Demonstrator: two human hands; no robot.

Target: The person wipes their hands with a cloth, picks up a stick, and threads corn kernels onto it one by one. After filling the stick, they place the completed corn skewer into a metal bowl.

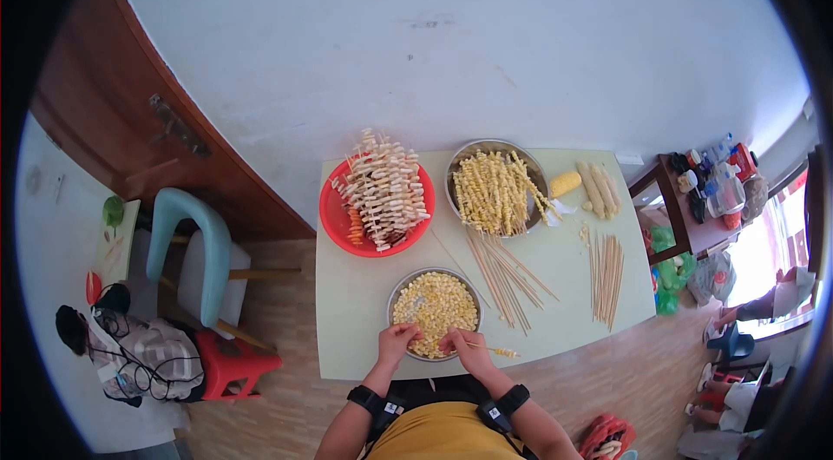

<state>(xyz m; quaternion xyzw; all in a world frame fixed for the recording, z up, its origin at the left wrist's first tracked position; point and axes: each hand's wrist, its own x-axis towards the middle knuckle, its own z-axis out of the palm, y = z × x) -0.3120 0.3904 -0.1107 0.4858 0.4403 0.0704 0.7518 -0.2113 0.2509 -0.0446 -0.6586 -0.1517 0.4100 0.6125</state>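
In the head view, a metal bowl of loose corn kernels [434, 304] stands near the table's front edge. Over its left rim is my left hand [400, 344], fingers pinched together; whatever they hold is too small to make out. My right hand [469, 351] grips a wooden skewer [479, 345] at the bowl's front right. Yellow kernels are threaded on the skewer's right end [506, 353], which points away from the bowl. The skewer's left end is hidden by my fingers.
Behind stand a red basin [326, 217] of loaded skewers and a steel bowl [453, 167] of corn skewers. Bare sticks [606, 282], corn cobs [599, 189] and a yellow cob [566, 183] lie right. A chair [186, 234] stands left; people [746, 399] sit far right.
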